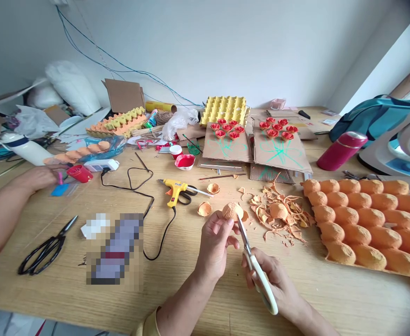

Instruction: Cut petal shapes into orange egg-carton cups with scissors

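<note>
My left hand (pixel 215 247) pinches an orange egg carton cup (pixel 230 211), its rounded bottom turned up. In my right hand (pixel 273 280) are white-handled scissors (pixel 257 275), whose blades meet the cup's right edge. Whether the blades are parted is hard to make out. Just beyond lie two cut cups, one cup (pixel 204 209) and another cup (pixel 213 188), both with their hollows up. A heap of orange trimmings (pixel 273 219) lies to the right, with one more cup (pixel 278 211) among them.
At right sits a large orange egg tray (pixel 362 228). A yellow glue gun (pixel 175 191) with its cord, black scissors (pixel 47 252) and a red paint bowl (pixel 184 162) lie leftward. Behind are cardboard sheets (pixel 278 151) with red flowers. A co-worker's arm (pixel 12 200) reaches in at left.
</note>
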`<state>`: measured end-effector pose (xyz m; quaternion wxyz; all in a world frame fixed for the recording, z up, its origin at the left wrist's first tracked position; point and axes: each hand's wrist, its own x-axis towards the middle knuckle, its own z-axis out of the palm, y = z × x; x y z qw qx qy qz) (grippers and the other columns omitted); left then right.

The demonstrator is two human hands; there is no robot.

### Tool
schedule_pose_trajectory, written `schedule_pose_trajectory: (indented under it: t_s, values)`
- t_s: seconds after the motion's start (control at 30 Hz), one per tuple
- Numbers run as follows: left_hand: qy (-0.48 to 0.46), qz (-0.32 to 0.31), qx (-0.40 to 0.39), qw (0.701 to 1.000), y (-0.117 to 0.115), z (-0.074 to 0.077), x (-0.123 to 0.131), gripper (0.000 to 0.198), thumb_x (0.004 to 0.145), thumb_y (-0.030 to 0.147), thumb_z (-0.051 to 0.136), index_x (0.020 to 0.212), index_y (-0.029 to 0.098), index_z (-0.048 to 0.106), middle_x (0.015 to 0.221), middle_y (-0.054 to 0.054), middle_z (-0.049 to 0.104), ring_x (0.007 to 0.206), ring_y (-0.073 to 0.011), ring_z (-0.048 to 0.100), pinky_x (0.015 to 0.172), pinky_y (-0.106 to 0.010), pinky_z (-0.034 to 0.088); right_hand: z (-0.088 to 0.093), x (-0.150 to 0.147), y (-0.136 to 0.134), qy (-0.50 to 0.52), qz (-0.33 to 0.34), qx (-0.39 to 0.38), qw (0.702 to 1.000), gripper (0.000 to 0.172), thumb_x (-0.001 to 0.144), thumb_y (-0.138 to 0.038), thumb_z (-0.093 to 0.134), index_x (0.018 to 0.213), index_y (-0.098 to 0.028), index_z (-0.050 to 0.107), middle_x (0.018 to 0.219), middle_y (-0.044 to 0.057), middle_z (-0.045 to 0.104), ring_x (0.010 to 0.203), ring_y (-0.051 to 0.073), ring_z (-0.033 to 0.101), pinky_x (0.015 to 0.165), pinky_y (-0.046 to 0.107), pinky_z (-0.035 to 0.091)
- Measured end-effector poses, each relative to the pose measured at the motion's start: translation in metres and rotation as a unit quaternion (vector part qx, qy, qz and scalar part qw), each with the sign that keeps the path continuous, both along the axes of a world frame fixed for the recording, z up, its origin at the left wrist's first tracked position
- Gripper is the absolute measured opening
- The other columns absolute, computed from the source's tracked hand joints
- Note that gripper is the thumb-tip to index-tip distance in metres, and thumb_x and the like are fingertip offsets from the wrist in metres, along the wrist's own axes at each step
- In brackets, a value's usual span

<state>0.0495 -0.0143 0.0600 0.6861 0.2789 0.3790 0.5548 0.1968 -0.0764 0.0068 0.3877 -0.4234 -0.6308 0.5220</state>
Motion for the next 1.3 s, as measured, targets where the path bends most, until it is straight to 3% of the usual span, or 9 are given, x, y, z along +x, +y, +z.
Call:
schedule_pose_trajectory:
  t_s: [0.8, 1.3]
  values:
    - [0.033, 0.002, 0.025, 0.999, -0.0049, 0.0024, 0.0042, 0.027, 0.072, 0.037, 0.078, 0.078, 0.017, 0.061, 0.072, 0.0, 0.058, 0.063, -0.0102, 0.053, 0.042, -0.015, 0.043, 0.0005, 0.0024, -0.0003, -0.006, 0.006, -0.007, 1.0, 0.048, 0.093, -0.067, 0.044, 0.081, -0.021, 0.05, 0.066, -0.002, 0.051, 0.06, 0.015, 0.044, 0.059, 0.028, 0.036]
    - [0.019, 0.004, 0.03, 0.999, -0.0048, 0.0035, 0.0058, 0.026, 0.074, 0.035, 0.077, 0.08, 0.015, 0.062, 0.073, -0.001, 0.058, 0.064, -0.0101, 0.052, 0.042, -0.015, 0.044, -0.007, 0.0027, -0.0011, 0.028, 0.001, -0.022, 0.999, 0.042, 0.095, -0.061, 0.045, 0.09, -0.021, 0.054, 0.065, -0.005, 0.044, 0.056, 0.013, 0.038, 0.056, 0.026, 0.034]
